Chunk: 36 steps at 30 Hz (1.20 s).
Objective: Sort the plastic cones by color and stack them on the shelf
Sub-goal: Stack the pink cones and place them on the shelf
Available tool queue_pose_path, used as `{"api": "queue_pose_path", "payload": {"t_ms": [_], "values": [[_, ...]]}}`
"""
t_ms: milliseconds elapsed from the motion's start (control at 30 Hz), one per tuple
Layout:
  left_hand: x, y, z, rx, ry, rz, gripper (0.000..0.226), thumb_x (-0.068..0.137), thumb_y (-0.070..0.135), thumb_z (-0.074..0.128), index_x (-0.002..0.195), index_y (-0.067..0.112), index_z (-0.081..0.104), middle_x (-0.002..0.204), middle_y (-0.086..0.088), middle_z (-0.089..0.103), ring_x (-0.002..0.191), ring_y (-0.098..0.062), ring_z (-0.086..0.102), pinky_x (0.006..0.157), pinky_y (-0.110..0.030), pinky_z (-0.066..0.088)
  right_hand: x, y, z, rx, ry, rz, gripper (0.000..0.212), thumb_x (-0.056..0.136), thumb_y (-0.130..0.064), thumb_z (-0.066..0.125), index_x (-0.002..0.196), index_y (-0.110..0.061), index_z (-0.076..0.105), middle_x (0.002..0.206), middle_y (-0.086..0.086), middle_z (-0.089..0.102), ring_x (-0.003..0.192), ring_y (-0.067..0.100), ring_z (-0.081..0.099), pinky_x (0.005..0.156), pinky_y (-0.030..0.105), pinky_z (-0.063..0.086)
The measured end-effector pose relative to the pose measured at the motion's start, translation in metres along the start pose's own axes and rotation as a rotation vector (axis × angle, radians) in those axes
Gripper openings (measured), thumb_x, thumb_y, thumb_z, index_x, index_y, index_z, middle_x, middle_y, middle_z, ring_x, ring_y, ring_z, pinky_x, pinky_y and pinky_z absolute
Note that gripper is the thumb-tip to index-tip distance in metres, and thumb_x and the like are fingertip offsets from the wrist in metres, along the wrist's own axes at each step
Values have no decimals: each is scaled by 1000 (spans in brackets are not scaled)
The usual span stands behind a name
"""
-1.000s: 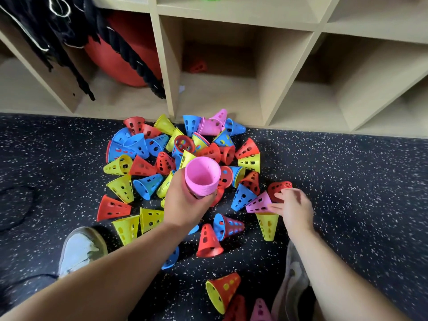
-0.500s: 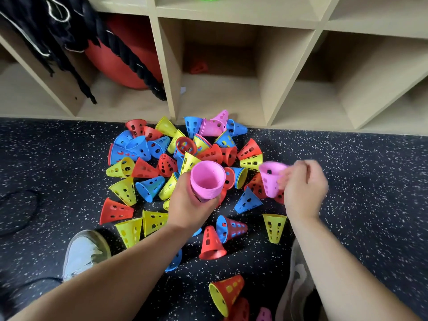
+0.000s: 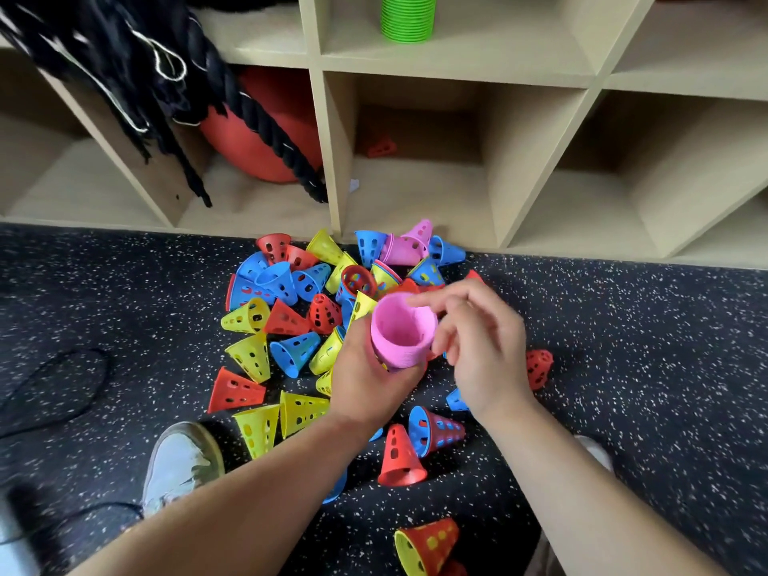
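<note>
1. Since half a second ago the right hand has crossed from beside the pile to the stack of pink cones, and the single pink cone it carried then is no longer apart from the stack.
2. Left hand: its fingers are curled closed around the lower part of the pink stack, holding it above the pile with the wide open mouth tilted up toward the camera.
3. Right hand: fingers loosely spread and half bent, the index fingertip touching the far rim of the stack's mouth, the other fingers just beside its right wall (blurred, so whether they press on it cannot be told); nothing is gripped.
4. The pink stack is ridged down its side where the nested rims show, with a smooth hollow inside.
5. Below the hands, loose cones in red, blue, yellow and pink lie jumbled on the floor; they are thin moulded plastic, tapered, with oval holes in their walls, most tipped on their sides.
6. One red cone stands upright near the wrists, a blue one lying just beside it.
7. The floor is dark and rubbery with white speckles.
8. Behind the pile is a pale wooden cubby shelf; a ribbed green stack stands in an upper compartment and a thick black rope drapes over a red ball.
</note>
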State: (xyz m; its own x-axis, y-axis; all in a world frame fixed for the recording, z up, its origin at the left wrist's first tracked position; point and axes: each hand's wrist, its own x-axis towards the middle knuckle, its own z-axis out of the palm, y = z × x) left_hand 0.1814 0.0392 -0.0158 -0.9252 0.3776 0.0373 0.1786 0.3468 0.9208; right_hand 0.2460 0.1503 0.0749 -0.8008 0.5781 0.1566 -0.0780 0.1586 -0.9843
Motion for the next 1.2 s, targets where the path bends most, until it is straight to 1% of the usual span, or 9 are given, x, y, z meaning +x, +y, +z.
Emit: {"api": "queue_pose_path", "payload": {"t_ms": [67,233,400,600,700,767,867,1000,1200], "values": [[1,-3,-4,0,-7,-23,64,65,36,87,120,30,56,108,14,63,97,0,62,80,-25,53,6,0,0,66,116,41,25,88,-27,48,73,-32,68,77,14,74,50,21,49,52,20,37],[6,-12,-14,21,20,-56,60,67,38,86,113,47,50,108,18,61,100,2,59,79,-20,51,45,18,-7,129,309,251,16,95,-9,47,84,-7,58,87,10,77,52,23,55,44,25,40],[22,-21,-20,40,47,-71,60,67,40,85,115,46,50,109,20,60,100,5,58,75,-7,43,94,58,-1,-43,245,376,16,90,-7,53,82,-15,64,93,10,75,59,19,63,48,28,48],[49,-37,-20,-5,69,-68,62,68,32,86,118,46,51,111,19,60,104,1,59,82,-23,52,157,113,18,-237,115,404,22,93,-6,45,90,-20,62,103,5,69,76,20,73,65,37,60],[64,-43,-17,-16,53,-62,61,69,33,87,116,48,50,110,20,59,104,2,58,79,-18,50,191,141,26,-299,109,396,20,79,-19,50,85,-33,62,99,-5,70,84,21,74,81,49,60],[74,-46,-12,-31,54,-67,59,69,34,86,114,48,51,106,20,60,101,-2,60,77,-22,52,212,157,30,-392,110,378,16,78,-20,58,85,-34,60,100,-10,70,88,17,71,85,39,56],[88,-49,-4,-60,59,-72,58,68,35,87,112,48,53,103,16,62,97,-8,63,76,-32,55,234,176,32,-566,105,287,24,82,-4,68,91,-24,60,98,-6,69,85,15,68,73,22,45],[101,-47,2,-89,31,-70,61,67,31,89,117,43,56,105,14,64,99,-10,64,79,-30,54,250,203,29,-720,-23,171,24,77,-3,78,94,-13,65,93,2,67,82,23,66,76,29,50],[110,-44,0,-90,21,-55,62,68,28,89,120,39,57,108,13,64,103,-12,63,80,-28,53,257,220,23,-863,-11,-54,18,71,10,66,77,-7,69,89,7,66,80,30,64,72,31,48]]}}
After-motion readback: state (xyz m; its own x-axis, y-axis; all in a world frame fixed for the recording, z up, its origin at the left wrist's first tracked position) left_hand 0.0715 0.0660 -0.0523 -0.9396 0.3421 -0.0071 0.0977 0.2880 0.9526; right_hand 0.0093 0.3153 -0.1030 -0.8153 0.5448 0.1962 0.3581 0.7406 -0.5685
